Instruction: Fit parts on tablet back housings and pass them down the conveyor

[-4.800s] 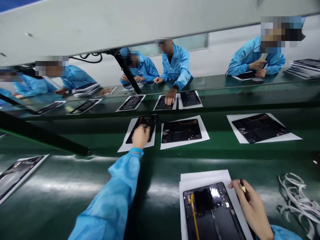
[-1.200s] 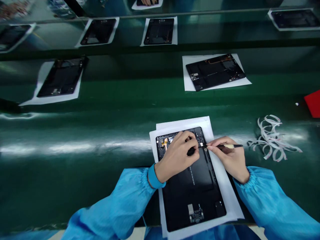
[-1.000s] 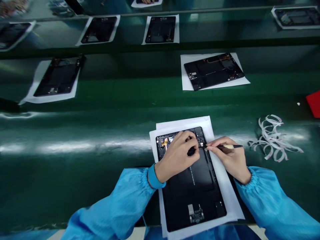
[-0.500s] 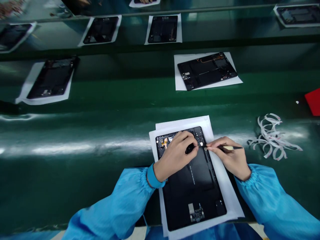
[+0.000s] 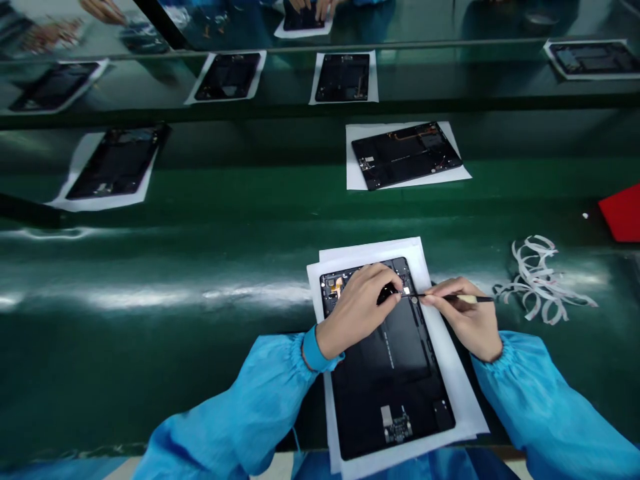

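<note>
An opened tablet (image 5: 395,380) lies back-up on white sheets (image 5: 467,400) in front of me, its inner parts exposed. My left hand (image 5: 359,307) reaches over its upper part, thumb and forefinger pinched near the right edge. Whatever is between those fingertips is too small or hidden to name. In my right hand (image 5: 467,317), just off the tablet's right edge, is a slim black pair of tweezers (image 5: 467,299) with a pale middle. Its thin tip points left, close to my left fingertips above the tablet. A blue band (image 5: 313,350) circles my left wrist.
A tangle of white strips (image 5: 543,283) lies to my right, with a red object (image 5: 623,212) beyond. Another opened tablet (image 5: 405,157) on paper sits ahead, and one (image 5: 115,163) lies at left. Several more rest behind a ledge, where another person's hands (image 5: 313,8) work.
My view has tilted up slightly, so the far tablets sit lower in it. My right hand has drawn slightly away from the left, baring more of the tweezers' tip. The left stays pinched.
</note>
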Tool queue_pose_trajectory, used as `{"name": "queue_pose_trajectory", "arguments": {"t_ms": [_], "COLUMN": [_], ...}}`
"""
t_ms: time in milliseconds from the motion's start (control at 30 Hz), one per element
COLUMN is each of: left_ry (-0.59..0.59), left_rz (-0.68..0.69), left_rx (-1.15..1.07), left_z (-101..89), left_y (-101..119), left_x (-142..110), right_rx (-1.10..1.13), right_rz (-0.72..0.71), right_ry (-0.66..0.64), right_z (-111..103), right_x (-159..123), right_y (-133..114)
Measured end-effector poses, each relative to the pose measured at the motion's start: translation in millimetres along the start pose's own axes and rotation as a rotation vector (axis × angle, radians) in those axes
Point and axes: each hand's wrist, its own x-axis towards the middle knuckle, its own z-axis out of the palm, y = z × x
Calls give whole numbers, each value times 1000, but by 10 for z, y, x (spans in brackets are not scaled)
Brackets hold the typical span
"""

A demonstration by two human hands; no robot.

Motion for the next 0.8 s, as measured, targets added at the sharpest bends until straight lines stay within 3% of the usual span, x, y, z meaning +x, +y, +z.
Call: {"name": "queue_pose_trajectory", "arguments": {"t_ms": [100, 200, 300, 400, 533, 633, 733, 800], "left_ry": [22, 133, 218, 236, 334, 443, 424, 338], "left_rz": [64, 84, 54, 59, 89, 110, 147, 157], "left_rx": [105, 278, 485, 544, 334, 61, -199, -331], "left_z": [-50, -104, -67, 59, 149, 55, -86, -132], "left_y": [3, -25, -89, -152, -145, 3, 248, 393], "left_x": [-106, -329, -544, -623, -563, -590, -806, -1028], "right_rx": [181, 338, 315, 210, -124, -319, -329, -302], "right_rz": [58, 63, 37, 24, 56, 20, -167, -357], "right_ry": [113, 176, 150, 76, -60, -263, -485, -529], "right_z": [-55, -96, -74, -12, 78, 161, 262, 317], "right_x": [28, 52, 40, -9, -113, -222, -368, -480], "right_y": [-23, -75, -154, -243, -338, -415, -522, -591]}}
